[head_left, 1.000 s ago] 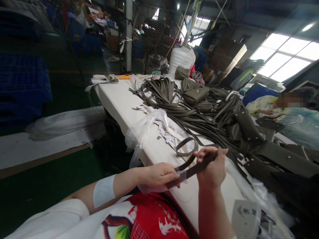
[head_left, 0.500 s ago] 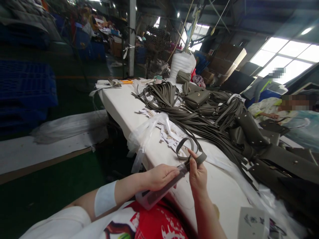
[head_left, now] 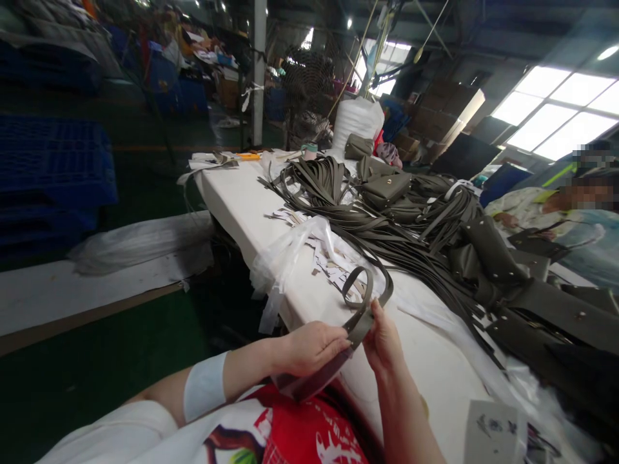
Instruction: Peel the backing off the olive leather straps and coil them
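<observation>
My left hand (head_left: 312, 348) is closed around a clear plastic sleeve (head_left: 302, 388) with a length of dark olive strap (head_left: 358, 328) inside it. At the sleeve's mouth my right hand (head_left: 384, 338) pinches the same strap between thumb and fingers. Beyond my hands the strap curls into a loop above the table and leads back toward a large heap of similar straps (head_left: 411, 258). White paper scraps (head_left: 333, 261) lie just past the loop. Part of the sleeve is hidden behind my left hand.
Crumpled clear plastic (head_left: 285, 248) hangs over the near edge of the white table (head_left: 232, 193). Olive bags (head_left: 488, 251) are piled at the right, where a person in a patterned sleeve (head_left: 520, 203) works. A marked grey card (head_left: 493, 428) lies at lower right. Blue pallets (head_left: 53, 174) stand left.
The strap sits deeper in the sleeve. My right hand has shifted its grip, and the strap end that stuck out beyond its fingers now runs along the sleeve's mouth.
</observation>
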`<state>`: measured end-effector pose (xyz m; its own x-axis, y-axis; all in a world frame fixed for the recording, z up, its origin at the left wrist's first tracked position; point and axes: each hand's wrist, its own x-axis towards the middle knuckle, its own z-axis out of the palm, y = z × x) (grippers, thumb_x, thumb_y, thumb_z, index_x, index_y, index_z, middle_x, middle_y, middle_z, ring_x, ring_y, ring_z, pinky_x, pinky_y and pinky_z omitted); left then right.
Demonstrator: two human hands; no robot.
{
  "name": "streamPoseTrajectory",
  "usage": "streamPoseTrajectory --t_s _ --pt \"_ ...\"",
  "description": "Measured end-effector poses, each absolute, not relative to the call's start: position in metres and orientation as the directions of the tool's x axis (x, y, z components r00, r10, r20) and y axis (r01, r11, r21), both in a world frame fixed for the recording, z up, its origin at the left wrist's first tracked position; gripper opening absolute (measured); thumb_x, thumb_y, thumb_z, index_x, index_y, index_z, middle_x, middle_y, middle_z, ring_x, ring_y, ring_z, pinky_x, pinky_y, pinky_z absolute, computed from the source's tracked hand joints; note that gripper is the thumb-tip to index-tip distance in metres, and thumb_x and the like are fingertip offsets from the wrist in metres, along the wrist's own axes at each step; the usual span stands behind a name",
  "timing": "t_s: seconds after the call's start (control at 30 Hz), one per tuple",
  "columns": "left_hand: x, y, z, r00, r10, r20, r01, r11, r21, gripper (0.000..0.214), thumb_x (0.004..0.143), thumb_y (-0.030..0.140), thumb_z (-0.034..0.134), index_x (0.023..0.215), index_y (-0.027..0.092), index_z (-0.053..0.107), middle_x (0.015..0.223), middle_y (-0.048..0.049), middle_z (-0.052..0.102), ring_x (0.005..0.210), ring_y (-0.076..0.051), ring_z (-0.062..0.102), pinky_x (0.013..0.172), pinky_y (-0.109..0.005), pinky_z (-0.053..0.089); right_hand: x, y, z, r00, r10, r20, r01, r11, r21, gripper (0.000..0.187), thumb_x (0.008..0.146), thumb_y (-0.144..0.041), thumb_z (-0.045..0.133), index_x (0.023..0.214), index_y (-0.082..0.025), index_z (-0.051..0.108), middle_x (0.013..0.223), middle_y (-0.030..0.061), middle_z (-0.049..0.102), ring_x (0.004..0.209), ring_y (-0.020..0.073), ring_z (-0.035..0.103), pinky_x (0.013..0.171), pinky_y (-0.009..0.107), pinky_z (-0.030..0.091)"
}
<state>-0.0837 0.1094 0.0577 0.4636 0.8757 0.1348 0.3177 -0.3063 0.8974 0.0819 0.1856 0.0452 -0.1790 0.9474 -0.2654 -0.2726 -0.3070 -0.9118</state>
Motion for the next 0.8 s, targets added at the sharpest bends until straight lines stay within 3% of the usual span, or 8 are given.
streamPoseTrajectory --t_s 0.13,0.27,0.33,0.43,0.5,0.57,0.7,0.8 --pt "-0.09 0.111 0.061 0.528 0.843 0.105 0.203 -0.245 0.948 0.048 0.098 0.054 0.031 0.07 0.019 0.048 0.063 0.0022 0.045 0.058 -0.011 0.04 0.056 -0.023 0.035 0.082 0.181 0.045 -0.341 0.856 -0.388 -0.328 -0.495 -0.804 0.046 0.07 -0.054 0.076 0.091 -0.015 0.066 0.052 -0.0098 0.04 0.038 0.0018 0.019 0.035 0.016 0.018" --pt "-0.093 0.111 0.056 0.594 0.804 -0.025 -0.048 0.066 0.997 0.053 0.09 0.067 0.039 0.077 0.018 0.051 0.069 0.0011 0.05 0.061 -0.011 0.043 0.057 -0.023 0.038 0.087 0.179 0.046 -0.355 0.897 -0.265 -0.292 -0.375 -0.88 0.037 0.069 -0.05 0.078 0.079 -0.017 0.062 0.054 -0.0088 0.039 0.042 0.0036 0.026 0.037 0.016 0.022" --pt "-0.092 0.111 0.053 0.604 0.792 -0.093 -0.085 0.179 0.98 0.055 0.089 0.069 0.037 0.083 0.017 0.054 0.071 -0.0009 0.055 0.06 -0.012 0.047 0.058 -0.024 0.041 0.089 0.18 0.046 -0.321 0.921 -0.222 -0.219 -0.3 -0.928 0.036 0.067 -0.046 0.08 0.08 -0.019 0.061 0.055 -0.0081 0.041 0.045 0.0054 0.032 0.039 0.017 0.027" --pt "-0.087 0.112 0.048 0.497 0.867 -0.036 0.077 -0.003 0.997 0.054 0.096 0.059 0.028 0.088 0.016 0.058 0.079 -0.005 0.059 0.067 -0.015 0.053 0.066 -0.027 0.045 0.091 0.183 0.044 -0.213 0.958 -0.192 -0.1 -0.217 -0.971 0.036 0.067 -0.047 0.08 0.078 -0.019 0.06 0.054 -0.0079 0.042 0.045 0.0071 0.034 0.039 0.019 0.028" --pt "-0.083 0.112 0.045 0.361 0.927 0.098 0.275 -0.207 0.939 0.051 0.099 0.05 0.026 0.089 0.015 0.061 0.084 -0.0072 0.061 0.077 -0.017 0.056 0.075 -0.028 0.045 0.089 0.184 0.04 -0.114 0.981 -0.155 -0.065 -0.163 -0.984 0.037 0.069 -0.05 0.077 0.077 -0.019 0.059 0.053 -0.0075 0.043 0.045 0.0081 0.036 0.04 0.02 0.029" --pt "-0.079 0.111 0.043 0.275 0.941 0.197 0.406 -0.3 0.863 0.047 0.101 0.043 0.026 0.096 0.016 0.063 0.086 -0.0076 0.062 0.081 -0.018 0.057 0.079 -0.028 0.045 0.087 0.183 0.037 -0.03 0.994 -0.104 -0.068 -0.106 -0.992 0.037 0.07 -0.05 0.076 0.076 -0.018 0.059 0.054 -0.0064 0.046 0.046 0.0091 0.039 0.042 0.022 0.031" --pt "-0.072 0.106 0.039 0.246 0.937 0.248 0.409 -0.332 0.85 0.037 0.1 0.035 0.03 0.11 0.017 0.061 0.087 -0.0063 0.068 0.079 -0.017 0.062 0.077 -0.026 0.047 0.081 0.18 0.033 0.063 0.996 -0.058 -0.168 -0.047 -0.985 0.038 0.068 -0.048 0.078 0.075 -0.016 0.057 0.058 -0.0055 0.049 0.049 0.0086 0.041 0.046 0.022 0.035" --pt "-0.067 0.106 0.038 0.187 0.96 0.208 0.318 -0.26 0.912 0.04 0.098 0.033 0.038 0.133 0.015 0.044 0.082 -0.0039 0.071 0.073 -0.016 0.063 0.074 -0.027 0.047 0.08 0.178 0.033 0.08 0.994 -0.067 -0.26 -0.044 -0.964 0.038 0.067 -0.046 0.079 0.073 -0.016 0.056 0.058 -0.0066 0.048 0.05 0.0074 0.04 0.048 0.022 0.035"
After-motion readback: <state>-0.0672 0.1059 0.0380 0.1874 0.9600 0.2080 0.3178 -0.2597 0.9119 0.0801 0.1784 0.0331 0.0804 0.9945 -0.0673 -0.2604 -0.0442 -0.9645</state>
